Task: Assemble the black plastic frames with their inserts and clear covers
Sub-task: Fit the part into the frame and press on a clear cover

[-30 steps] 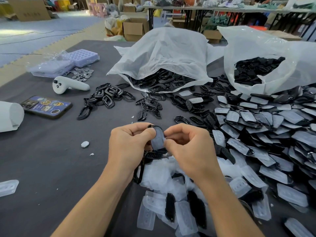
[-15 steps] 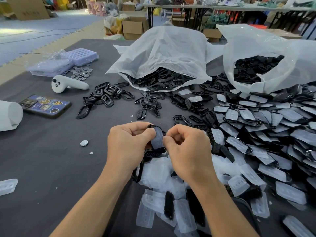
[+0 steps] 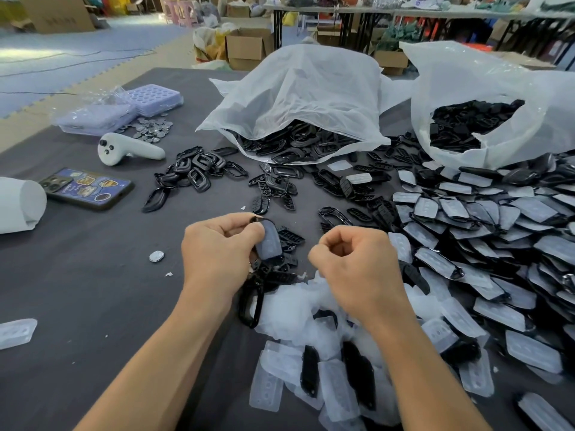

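I am working at a wide table (image 3: 93,290) under dark grey cloth. 2 big white plastic bags sit at its far side: the middle bag (image 3: 305,98) lies slumped with its mouth toward me and black frames spilling from it, and the right bag (image 3: 485,88) stands open with black parts showing inside. A broad heap of covered pieces (image 3: 497,237) fills the right of the table and reaches up against the right bag. Just in front of me lies a smaller pile of clear covers (image 3: 295,309), with a few black pieces mixed in. Farther out to the left is a cluster of loose frames (image 3: 196,169), and beside it a scatter of slotted black inserts (image 3: 273,194). At the far left corner are lilac trays (image 3: 124,110) in clear wrap. A white roll (image 3: 18,203) lies at the left edge, with a phone (image 3: 87,189) face down near it and a white controller (image 3: 130,149) just beyond the phone. My left hand (image 3: 217,253) pinches the frame in hand (image 3: 269,241) between thumb and fingers, held upright above the table with its clear cover facing me. My right hand (image 3: 354,262) is apart from it, to the right, fingers curled into a loose fist with nothing that I can see in them. A little pile of coin cells (image 3: 152,129) lies beside the trays, and 1 single cell (image 3: 156,256) lies alone left of my left hand.
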A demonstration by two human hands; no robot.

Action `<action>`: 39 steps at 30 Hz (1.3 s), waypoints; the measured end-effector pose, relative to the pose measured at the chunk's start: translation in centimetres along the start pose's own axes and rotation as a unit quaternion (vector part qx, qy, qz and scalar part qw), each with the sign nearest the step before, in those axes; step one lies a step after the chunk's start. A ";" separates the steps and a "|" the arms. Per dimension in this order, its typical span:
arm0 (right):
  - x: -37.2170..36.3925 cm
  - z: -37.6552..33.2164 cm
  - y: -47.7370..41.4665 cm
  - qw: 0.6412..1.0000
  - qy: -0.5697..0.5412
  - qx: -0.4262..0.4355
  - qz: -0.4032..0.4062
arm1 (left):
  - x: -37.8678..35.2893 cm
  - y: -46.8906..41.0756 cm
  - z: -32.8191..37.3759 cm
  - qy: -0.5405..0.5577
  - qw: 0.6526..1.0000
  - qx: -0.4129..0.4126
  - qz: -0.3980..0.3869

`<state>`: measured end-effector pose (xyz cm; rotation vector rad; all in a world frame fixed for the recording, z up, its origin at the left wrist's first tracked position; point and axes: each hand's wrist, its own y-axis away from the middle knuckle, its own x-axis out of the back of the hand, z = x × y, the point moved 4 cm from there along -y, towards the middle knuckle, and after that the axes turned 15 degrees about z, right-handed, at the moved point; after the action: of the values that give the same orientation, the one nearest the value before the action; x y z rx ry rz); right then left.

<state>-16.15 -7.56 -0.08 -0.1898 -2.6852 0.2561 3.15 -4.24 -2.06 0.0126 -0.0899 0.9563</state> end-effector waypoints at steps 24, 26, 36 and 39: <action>-0.9 0.4 0.1 0.991 -0.120 -0.056 0.028 | -1.2 1.8 0.6 0.059 0.989 0.056 -0.127; -1.2 0.3 0.2 0.986 -0.153 -0.073 0.012 | -1.2 2.0 0.6 0.053 0.991 0.035 -0.118; -1.7 0.6 0.0 0.979 -0.177 -0.087 -0.054 | -1.3 1.8 0.4 -0.011 0.985 -0.011 -0.170; -1.9 0.7 -0.1 0.978 -0.179 -0.091 -0.051 | -1.1 1.8 0.5 -0.018 0.990 -0.017 -0.142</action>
<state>-14.79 -8.07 -1.48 -0.0634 -3.0665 0.0098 1.05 -4.16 -1.67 0.0112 -0.1340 0.6699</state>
